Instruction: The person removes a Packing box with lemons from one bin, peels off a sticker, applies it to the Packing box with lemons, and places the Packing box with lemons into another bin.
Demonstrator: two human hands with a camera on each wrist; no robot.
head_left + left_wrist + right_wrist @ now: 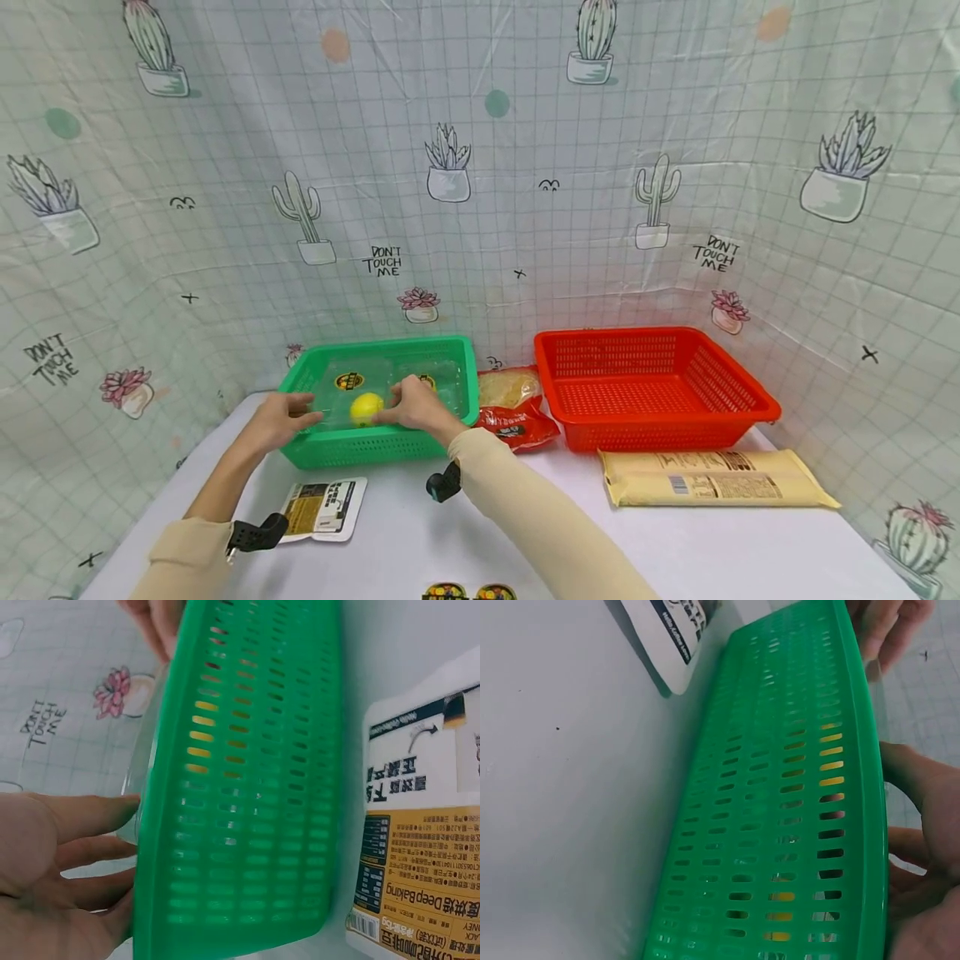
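Inside the green basket (378,447) lie clear plastic boxes (444,392) with round black labels. A round yellow object (366,409), like a lemon, shows near the basket's front wall. Reaching over the front left rim, my left hand (281,418) has its fingertips at a clear box edge, thumb and fingers apart. My right hand (422,407) reaches over the front rim, its thumb against the right side of the yellow object in this view. In the right wrist view the basket wall (780,787) hides the right fingertips; I cannot tell what they hold.
A red basket (652,417) stands on the right. Between the baskets lies a red and clear food bag (513,408). A long cream packet (720,479) lies before the red basket. A white and brown coffee pouch (326,508) lies before the green one. A patterned curtain (480,208) hangs behind.
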